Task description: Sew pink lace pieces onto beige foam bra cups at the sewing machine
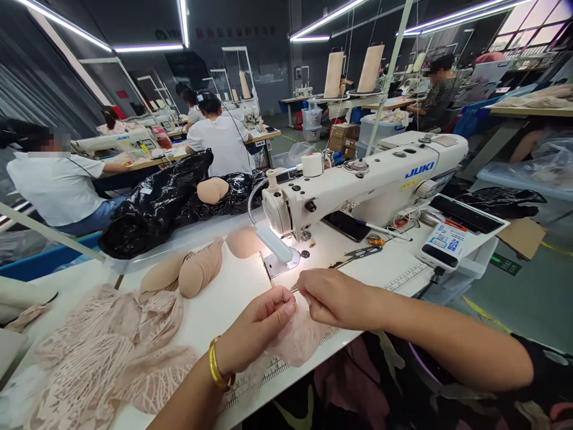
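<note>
My left hand, with a gold bangle at the wrist, pinches the edge of a sheer pale pink fabric piece. The fabric hangs over the table's front edge. My right hand is closed right beside the left fingertips; a thin dark sliver shows between the two hands, too small to name. Just behind them stands a white JUKI sewing machine with its lamp lit over the needle area. Dark-bladed scissors lie on the table behind my right hand.
Beige lace fabric is heaped at the left. Stacked beige cup pads lie behind it. Black plastic bags rise past the table's far edge, one bearing a pad. A phone rests under the machine arm. Other people sit at machines beyond.
</note>
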A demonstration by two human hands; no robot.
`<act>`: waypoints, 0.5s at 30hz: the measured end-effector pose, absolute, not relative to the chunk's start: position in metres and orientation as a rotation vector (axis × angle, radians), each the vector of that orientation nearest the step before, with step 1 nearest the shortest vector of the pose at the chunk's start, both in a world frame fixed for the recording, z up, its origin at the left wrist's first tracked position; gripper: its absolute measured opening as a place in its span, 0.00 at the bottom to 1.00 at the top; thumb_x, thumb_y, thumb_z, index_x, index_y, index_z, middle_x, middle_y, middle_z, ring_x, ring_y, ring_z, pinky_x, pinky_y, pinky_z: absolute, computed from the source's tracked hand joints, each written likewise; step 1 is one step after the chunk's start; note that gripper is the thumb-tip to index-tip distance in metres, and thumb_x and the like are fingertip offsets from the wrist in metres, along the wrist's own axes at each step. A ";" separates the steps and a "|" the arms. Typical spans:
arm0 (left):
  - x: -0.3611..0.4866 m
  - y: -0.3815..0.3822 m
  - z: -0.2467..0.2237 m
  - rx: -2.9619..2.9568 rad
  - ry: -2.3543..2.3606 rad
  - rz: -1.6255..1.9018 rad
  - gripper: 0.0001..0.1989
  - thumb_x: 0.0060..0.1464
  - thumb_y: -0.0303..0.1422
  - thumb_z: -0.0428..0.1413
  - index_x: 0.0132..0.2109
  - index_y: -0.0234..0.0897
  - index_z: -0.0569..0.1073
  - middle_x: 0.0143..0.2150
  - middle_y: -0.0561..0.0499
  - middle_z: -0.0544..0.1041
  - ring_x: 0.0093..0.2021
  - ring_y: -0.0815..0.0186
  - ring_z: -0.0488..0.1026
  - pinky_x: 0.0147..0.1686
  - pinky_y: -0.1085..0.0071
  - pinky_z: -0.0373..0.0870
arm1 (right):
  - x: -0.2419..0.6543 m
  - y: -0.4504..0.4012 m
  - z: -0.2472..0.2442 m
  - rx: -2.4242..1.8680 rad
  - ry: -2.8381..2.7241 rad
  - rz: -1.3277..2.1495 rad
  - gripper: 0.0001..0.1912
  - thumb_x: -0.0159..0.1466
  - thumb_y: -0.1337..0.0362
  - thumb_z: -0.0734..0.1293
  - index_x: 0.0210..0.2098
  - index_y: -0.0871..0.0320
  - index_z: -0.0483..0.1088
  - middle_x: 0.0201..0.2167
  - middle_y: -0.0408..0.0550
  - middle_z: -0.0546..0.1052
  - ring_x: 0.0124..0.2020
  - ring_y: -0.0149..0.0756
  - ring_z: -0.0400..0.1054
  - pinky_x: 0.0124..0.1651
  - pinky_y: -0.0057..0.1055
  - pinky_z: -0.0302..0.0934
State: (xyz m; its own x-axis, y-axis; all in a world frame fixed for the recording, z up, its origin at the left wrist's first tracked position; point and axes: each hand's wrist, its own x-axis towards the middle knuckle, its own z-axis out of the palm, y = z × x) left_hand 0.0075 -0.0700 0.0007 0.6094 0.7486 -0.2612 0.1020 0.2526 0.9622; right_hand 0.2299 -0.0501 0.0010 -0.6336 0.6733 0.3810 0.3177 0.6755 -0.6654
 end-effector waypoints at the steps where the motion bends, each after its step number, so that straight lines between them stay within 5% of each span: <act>1: 0.006 -0.069 0.002 1.278 0.847 0.499 0.22 0.58 0.53 0.61 0.36 0.37 0.68 0.25 0.59 0.60 0.24 0.72 0.52 0.24 0.74 0.47 | 0.237 -0.043 0.000 -0.786 -2.300 0.585 0.07 0.59 0.70 0.60 0.32 0.52 0.56 0.28 0.42 0.62 0.30 0.35 0.54 0.34 0.32 0.52; 5: 0.000 -0.065 0.004 1.305 0.942 0.506 0.23 0.59 0.55 0.59 0.37 0.38 0.67 0.24 0.60 0.57 0.24 0.72 0.49 0.23 0.74 0.44 | 0.265 -0.025 -0.004 -0.998 -2.099 0.384 0.06 0.62 0.68 0.61 0.33 0.52 0.56 0.29 0.42 0.61 0.30 0.37 0.55 0.36 0.34 0.56; 10: -0.002 -0.064 -0.001 1.385 0.971 0.486 0.22 0.61 0.54 0.57 0.38 0.38 0.69 0.26 0.58 0.60 0.25 0.71 0.53 0.24 0.74 0.49 | 0.255 -0.063 0.007 -0.833 -1.526 0.998 0.07 0.73 0.57 0.53 0.37 0.49 0.52 0.25 0.36 0.55 0.21 0.32 0.48 0.27 0.30 0.57; 15: 0.000 -0.068 -0.003 1.566 0.975 0.445 0.21 0.64 0.52 0.54 0.35 0.37 0.69 0.29 0.56 0.62 0.30 0.68 0.57 0.30 0.72 0.58 | 0.274 -0.063 0.018 -0.840 -2.198 0.708 0.11 0.68 0.53 0.61 0.33 0.50 0.61 0.26 0.44 0.65 0.29 0.38 0.58 0.33 0.34 0.56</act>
State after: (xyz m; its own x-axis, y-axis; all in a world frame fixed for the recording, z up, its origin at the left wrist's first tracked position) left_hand -0.0004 -0.0683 -0.0027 0.5788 0.7822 -0.2304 0.3377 0.0273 0.9409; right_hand 0.2740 -0.0630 0.0177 -0.5677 0.7247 0.3906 0.3602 0.6453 -0.6737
